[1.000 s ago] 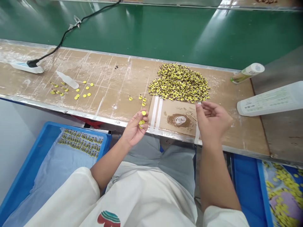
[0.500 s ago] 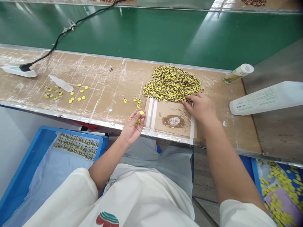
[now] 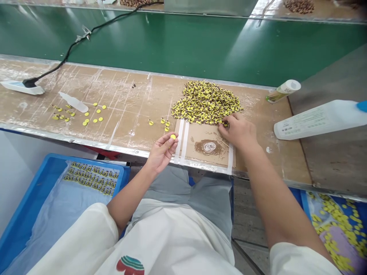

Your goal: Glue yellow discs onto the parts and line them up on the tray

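My left hand (image 3: 161, 153) pinches a small round yellow disc (image 3: 172, 136) between thumb and fingers, just left of a taped cardboard sheet (image 3: 197, 133). My right hand (image 3: 240, 131) is at the lower right edge of a heap of small yellow-and-brown pieces (image 3: 206, 100). Its thumb and fingertips are drawn together there; what they grip is too small to make out. A clear, wet-looking blob (image 3: 210, 147) lies on the cardboard between my hands. Beside my left fingers sit several yellow discs with dark tops (image 3: 167, 123).
Left on the table are loose yellow discs (image 3: 98, 111), a white squeeze bottle (image 3: 73, 102) and a power strip (image 3: 23, 87). A large white bottle (image 3: 318, 120) and a tube (image 3: 283, 91) lie right. Blue trays (image 3: 43, 181) flank me below; a green surface (image 3: 172, 42) runs behind.
My right fingertips have drawn closer together at the heap's edge. My left fingers have shifted slightly around the yellow disc, and a second yellow piece in that palm no longer shows.
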The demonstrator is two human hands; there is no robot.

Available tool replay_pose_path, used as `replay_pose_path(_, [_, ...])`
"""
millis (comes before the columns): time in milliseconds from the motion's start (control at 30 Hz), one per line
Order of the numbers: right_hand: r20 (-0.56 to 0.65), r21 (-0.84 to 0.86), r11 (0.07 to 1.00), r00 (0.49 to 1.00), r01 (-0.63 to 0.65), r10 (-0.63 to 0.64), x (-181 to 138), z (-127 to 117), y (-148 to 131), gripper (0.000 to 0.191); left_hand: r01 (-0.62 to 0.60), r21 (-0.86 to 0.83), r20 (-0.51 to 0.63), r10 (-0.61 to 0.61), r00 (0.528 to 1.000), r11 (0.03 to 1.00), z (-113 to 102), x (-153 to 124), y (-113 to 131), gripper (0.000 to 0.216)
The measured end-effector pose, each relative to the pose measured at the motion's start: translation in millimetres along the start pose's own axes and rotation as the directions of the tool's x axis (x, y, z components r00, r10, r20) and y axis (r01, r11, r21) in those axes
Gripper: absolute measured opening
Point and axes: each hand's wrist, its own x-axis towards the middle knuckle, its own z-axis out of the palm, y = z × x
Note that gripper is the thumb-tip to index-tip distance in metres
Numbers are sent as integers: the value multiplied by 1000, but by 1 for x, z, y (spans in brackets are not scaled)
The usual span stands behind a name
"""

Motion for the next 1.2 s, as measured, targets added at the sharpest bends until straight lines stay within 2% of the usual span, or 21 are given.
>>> replay_pose_path(200, [27, -119, 990, 997, 81, -78, 1, 4, 0, 33, 18, -1, -19, -18, 1000, 1000, 0, 2, 0, 19])
replay_pose_path(300, [-5, -109, 991, 997, 77, -78, 2, 6, 1, 34, 14, 1, 1, -14, 1000, 1000, -2, 4, 0, 19])
replay_pose_path(367, [-49, -29, 998, 998, 49, -51, 3, 6, 5, 34, 10, -5, 15, -10, 1000, 1000, -4, 5, 0, 19])
replay_pose_path(467, [-83, 184, 983, 996, -9, 25, 1, 4, 15, 33, 17, -14, 15, -17, 1000, 1000, -5, 4, 1, 20])
replay_pose_path(567, [-75, 442, 889, 982, -121, 172, -5, 1, 26, 32, 32, -26, -3, -32, 999, 999, -4, 3, 2, 21])
replay_pose_path(667, [-54, 552, 814, 966, -181, 251, -11, -2, 35, 30, 41, -40, -15, -41, 999, 998, -2, 3, 2, 20])
replay_pose_path(867, [-10, 419, 880, 968, -223, 250, -13, -11, 43, 27, 36, -16, -12, -37, 999, 999, -1, 5, 1, 18])
replay_pose_path(933, [-43, 349, 924, 983, -153, 179, -14, -15, 45, 26, 37, -7, -13, -37, 999, 999, -3, 4, 2, 18])
replay_pose_path(1000, [-61, 281, 959, 997, -37, 56, -17, -18, 46, 25, 39, -8, -13, -39, 999, 999, -4, 3, 3, 18])
replay_pose_path(1067, [-19, 234, 971, 999, 45, -42, -22, -20, 45, 25, 39, -10, 4, -39, 999, 999, -5, 3, 4, 18])
replay_pose_path(1200, [70, 182, 981, 995, 62, -76, -31, -14, 38, 26, 40, -3, 47, -40, 998, 999, -6, 2, 4, 21])
